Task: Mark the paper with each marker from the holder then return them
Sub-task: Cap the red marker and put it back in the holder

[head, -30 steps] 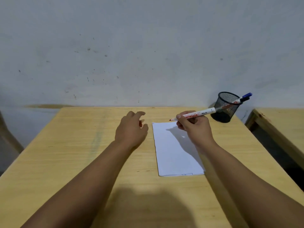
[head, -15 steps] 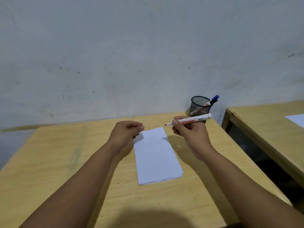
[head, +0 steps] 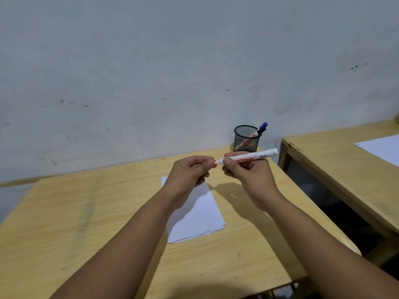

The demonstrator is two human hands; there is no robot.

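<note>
The white marker [head: 250, 156] is held almost level in the right hand [head: 250, 178], above the far end of the paper [head: 199, 214], while its orange tip end is pinched by the closed left hand [head: 190, 173]. The sheet is laid flat on the wooden tabletop [head: 75, 212], whose left half is bare. The mesh holder [head: 246, 138], with a blue-capped marker [head: 261, 127] leaning in it, is set at the far edge by the grey wall [head: 151, 72]; a second table [head: 345, 165] is seen beyond a gap to the right.
</note>
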